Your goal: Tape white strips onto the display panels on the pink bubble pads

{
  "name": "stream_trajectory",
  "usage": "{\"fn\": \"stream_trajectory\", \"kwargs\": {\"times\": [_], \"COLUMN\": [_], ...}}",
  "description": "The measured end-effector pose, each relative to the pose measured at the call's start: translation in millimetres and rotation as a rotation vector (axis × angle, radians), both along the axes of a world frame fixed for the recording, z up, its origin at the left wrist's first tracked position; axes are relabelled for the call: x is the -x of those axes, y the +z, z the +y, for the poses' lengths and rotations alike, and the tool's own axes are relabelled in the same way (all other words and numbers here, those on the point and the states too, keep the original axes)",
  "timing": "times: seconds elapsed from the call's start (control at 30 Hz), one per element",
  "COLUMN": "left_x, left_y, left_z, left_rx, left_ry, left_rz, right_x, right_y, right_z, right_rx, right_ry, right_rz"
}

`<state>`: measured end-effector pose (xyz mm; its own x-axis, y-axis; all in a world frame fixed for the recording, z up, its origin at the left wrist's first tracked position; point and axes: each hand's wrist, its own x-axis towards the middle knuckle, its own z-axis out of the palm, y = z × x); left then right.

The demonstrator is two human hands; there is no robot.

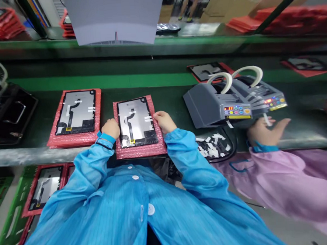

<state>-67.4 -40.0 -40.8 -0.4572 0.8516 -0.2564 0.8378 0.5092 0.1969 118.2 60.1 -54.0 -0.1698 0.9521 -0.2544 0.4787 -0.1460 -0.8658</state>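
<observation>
A tablet back panel (137, 122) with a black flex cable and white tape strips lies on a pink bubble-wrap sheet (141, 149) in front of me. My left hand (110, 128) is curled at the panel's left edge, fingers closed and resting on it. My right hand (164, 121) is curled at the right edge, fingertips pressing a white tape strip there. A second panel (76, 111) on pink bubble wrap (56, 138) lies to the left.
Two grey tape dispensers (217, 104) stand to the right, with a co-worker's hand (265, 131) in a pink sleeve beside them. Cut tape pieces lie in a black tray (216, 147). Below the bench edge at left, a green crate (9, 220) holds more panels.
</observation>
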Motion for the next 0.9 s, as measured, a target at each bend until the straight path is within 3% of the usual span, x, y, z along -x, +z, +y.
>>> {"fn": "stream_trajectory", "kwargs": {"times": [0.13, 0.27, 0.37, 0.47, 0.53, 0.63, 0.77, 0.9], "left_x": [-7.0, 6.8, 46.5, 102.3, 137.3, 175.0, 200.4, 197.5], "left_y": [0.5, 20.2, 49.6, 78.6, 88.5, 81.3, 49.3, 37.2], "left_z": [-3.3, -11.1, -23.1, -38.2, -45.7, -49.3, -53.7, -93.6], "left_rx": [-0.093, -0.182, -0.342, -0.455, -0.464, -0.378, -0.213, -0.484], "left_ry": [-0.021, 0.034, 0.113, 0.198, 0.250, 0.326, 0.358, 0.437], "left_rz": [-0.008, -0.101, -0.094, -0.007, 0.059, 0.129, 0.081, 0.134], "right_x": [-0.5, 10.5, 45.3, 105.2, 148.9, 198.6, 217.5, 221.0], "right_y": [9.0, 28.8, 49.4, 64.5, 66.8, 58.3, 42.5, 48.8], "right_z": [-7.8, -7.8, -2.0, 1.5, 1.0, -2.1, 5.4, 33.4], "right_rx": [0.224, 0.139, 0.087, 0.116, 0.149, 0.195, 0.100, -0.314], "right_ry": [0.007, 0.113, 0.248, 0.359, 0.398, 0.421, 0.546, 0.614], "right_rz": [0.384, 0.482, 0.539, 0.575, 0.568, 0.470, 0.016, -0.270]}}
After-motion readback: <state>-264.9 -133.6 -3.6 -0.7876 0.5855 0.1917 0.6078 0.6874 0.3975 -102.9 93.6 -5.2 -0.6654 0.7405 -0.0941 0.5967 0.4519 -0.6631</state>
